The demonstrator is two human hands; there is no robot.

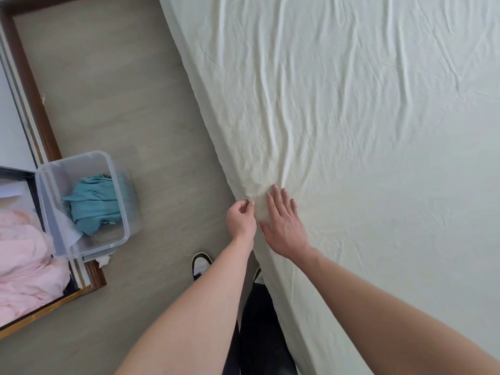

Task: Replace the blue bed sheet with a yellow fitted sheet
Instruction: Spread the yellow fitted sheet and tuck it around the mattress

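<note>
Two hands meet at the near edge of the bed, seen from my head camera looking steeply down. My left hand (240,219) is curled, pinching a small fold of the yellow fitted sheet (365,117) right at the mattress edge. My right hand (284,226) lies flat just beside it, fingers straight and slightly spread, pressing the fabric down on top of the bed. The pale yellow sheet covers all of the mattress that I can see, with long wrinkles fanning out from where my hands are. Its side hangs down over the left edge of the bed (189,66).

To the left, on the grey floor (108,90), stands a clear plastic bin (51,201). The blue bed sheet (94,204) lies bunched inside it, well apart from the bed. Beside the bin, at the far left, pink bedding (24,255) sits heaped inside a dark wooden frame (32,93). Below my forearms I see dark trousers (257,328) and a black and white shoe (201,265) on the floor close to the bed.
</note>
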